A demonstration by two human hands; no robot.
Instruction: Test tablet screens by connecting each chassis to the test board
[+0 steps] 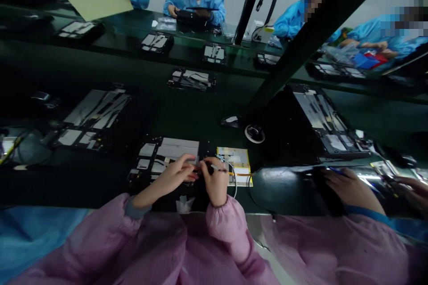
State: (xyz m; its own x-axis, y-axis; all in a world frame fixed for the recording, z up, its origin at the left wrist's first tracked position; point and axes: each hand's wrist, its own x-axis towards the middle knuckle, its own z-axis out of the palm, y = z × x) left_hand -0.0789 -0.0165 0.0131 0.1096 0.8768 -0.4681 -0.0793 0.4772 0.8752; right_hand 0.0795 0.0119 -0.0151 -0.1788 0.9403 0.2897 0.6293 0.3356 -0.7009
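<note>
Pink sleeves (220, 227) lead to your left hand (170, 176) and right hand (216, 182), close together, fingertips pinched on a small dark part (204, 169), too small to identify, over the open tablet housing (177, 148) on the green desk (187, 116). A slip could tear the ribbon cables (160, 162) or snag the white wire (235, 185) beside the yellow-taped board (234, 162).

"What's lying under the hands?"

"A black tablet frame (167, 160) is lying flat, showing white panels and thin ribbon cables."

"And the tool?"

"A slim silver-tipped tool (216, 168) is resting in the right hand (214, 182), its tip pointing toward a yellow card (236, 160). The left hand (174, 177) is hovering just beside it, above the frame."
</note>
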